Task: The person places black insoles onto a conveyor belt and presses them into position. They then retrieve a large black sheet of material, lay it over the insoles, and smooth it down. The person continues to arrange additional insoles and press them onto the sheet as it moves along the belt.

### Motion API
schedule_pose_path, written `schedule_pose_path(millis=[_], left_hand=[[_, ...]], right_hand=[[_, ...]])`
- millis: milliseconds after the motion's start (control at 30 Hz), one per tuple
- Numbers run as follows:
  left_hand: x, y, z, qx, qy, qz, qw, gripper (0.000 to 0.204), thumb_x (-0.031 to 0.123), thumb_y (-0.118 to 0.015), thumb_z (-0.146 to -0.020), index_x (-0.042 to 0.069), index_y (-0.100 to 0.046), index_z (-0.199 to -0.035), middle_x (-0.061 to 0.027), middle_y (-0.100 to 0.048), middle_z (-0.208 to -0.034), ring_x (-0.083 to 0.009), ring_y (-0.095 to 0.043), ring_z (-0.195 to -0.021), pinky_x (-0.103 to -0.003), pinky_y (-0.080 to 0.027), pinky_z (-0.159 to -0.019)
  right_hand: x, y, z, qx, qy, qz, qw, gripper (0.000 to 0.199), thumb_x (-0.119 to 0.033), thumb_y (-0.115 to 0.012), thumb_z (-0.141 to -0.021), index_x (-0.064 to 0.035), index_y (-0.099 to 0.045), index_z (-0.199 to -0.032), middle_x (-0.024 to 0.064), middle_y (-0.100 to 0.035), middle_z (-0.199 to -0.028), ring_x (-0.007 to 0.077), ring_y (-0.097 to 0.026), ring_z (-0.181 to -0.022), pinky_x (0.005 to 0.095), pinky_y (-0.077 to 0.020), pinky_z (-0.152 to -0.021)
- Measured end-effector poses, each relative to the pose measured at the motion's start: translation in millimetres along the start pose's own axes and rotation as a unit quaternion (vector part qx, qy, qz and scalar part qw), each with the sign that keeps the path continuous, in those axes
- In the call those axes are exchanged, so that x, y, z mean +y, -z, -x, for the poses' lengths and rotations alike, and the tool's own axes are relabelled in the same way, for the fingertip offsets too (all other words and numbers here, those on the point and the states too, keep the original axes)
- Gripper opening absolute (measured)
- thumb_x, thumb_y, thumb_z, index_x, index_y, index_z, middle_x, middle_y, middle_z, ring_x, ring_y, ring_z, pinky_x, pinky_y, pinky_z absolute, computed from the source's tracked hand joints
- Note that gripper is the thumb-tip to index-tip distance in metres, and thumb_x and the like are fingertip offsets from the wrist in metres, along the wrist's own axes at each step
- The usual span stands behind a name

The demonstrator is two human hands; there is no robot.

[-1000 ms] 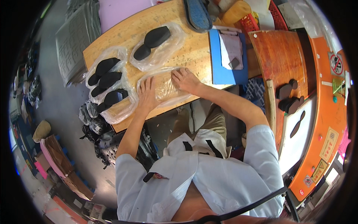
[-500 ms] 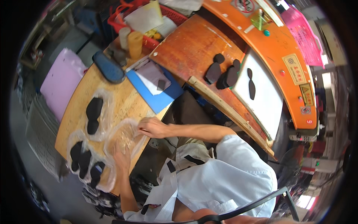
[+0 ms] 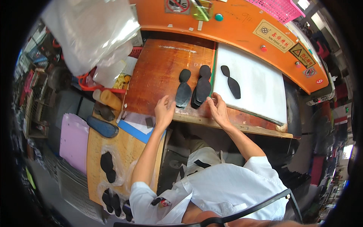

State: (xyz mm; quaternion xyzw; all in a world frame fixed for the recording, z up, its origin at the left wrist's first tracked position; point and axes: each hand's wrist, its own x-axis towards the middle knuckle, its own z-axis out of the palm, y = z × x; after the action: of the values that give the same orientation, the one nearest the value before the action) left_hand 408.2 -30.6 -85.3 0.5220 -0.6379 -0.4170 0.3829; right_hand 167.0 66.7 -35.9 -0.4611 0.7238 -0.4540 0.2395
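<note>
Both hands rest at the near edge of a reddish-brown desk (image 3: 162, 72), in front of an orange machine (image 3: 242, 26). The left hand (image 3: 165, 110) lies flat on the wood with its fingers together and pointing away from the person, clamped on nothing; a single black sole (image 3: 183, 89) lies just beyond its fingertips, a little to the right, near them but whether it touches cannot be told. The right hand (image 3: 217, 108) has its fingers slightly apart and curled toward a stack of black soles (image 3: 201, 87), whose near end sits just left of and ahead of the fingertips; they seem to meet the stack's lower edge, though a true grip cannot be made out.

Both the single sole and the stack lie with their long axes running away from the person, heel ends far, broad ends near the hands. They sit side by side between the two hands, so the left hand is nearer the single sole and the right hand nearer the stack. A third black sole (image 3: 231, 81) lies well apart to the right on a white cutting board (image 3: 261, 90), tilted slightly, beyond the right hand's reach line.

To the left a lower wooden desk (image 3: 124, 147) carries more dark soles in clear plastic (image 3: 107, 166), a blue sheet (image 3: 130, 130) and a pink sheet (image 3: 73, 142)
</note>
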Motion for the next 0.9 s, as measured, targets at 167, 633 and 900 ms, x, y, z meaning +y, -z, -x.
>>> schedule_pose_path(millis=[167,633,900], left_hand=[[37.0,-59.0,-78.9,-0.102,0.097,-0.153,0.978,0.06,0.03,-0.089,-0.079,-0.006,-0.071,-0.124,-0.0278,-0.074,-0.123,-0.0376,-0.073,-0.115,-0.042,-0.057,-0.097],[37.5,-65.0,-112.5,-0.203,0.225,-0.184,0.935,0.043,0.014,-0.091,-0.068,-0.004,-0.069,-0.099,-0.0212,-0.073,-0.093,-0.0306,-0.073,-0.092,-0.041,-0.056,-0.08],[47.4,-56.9,-108.0,-0.219,0.278,-0.047,0.934,0.041,0.027,-0.076,-0.098,0.0,-0.063,-0.127,-0.009,-0.071,-0.107,-0.0159,-0.066,-0.101,-0.031,-0.052,-0.088]], right_hand=[[-1.4,8.8,-35.8,-0.067,0.007,0.071,0.995,0.064,-0.028,-0.07,-0.098,0.0207,-0.052,-0.136,0.0273,-0.073,-0.083,0.0377,-0.076,-0.086,0.0448,-0.0568,-0.08],[-3.5,28.5,-43.0,-0.181,0.009,0.04,0.983,0.063,-0.018,-0.072,-0.094,0.022,-0.047,-0.137,0.044,-0.06,-0.122,0.0548,-0.069,-0.089,0.0558,-0.058,-0.075],[-9.1,51.2,-40.1,-0.157,-0.017,-0.034,0.987,0.051,-0.016,-0.074,-0.093,0.0161,-0.056,-0.129,0.0357,-0.066,-0.112,0.0426,-0.072,-0.079,0.0501,-0.0579,-0.075]])
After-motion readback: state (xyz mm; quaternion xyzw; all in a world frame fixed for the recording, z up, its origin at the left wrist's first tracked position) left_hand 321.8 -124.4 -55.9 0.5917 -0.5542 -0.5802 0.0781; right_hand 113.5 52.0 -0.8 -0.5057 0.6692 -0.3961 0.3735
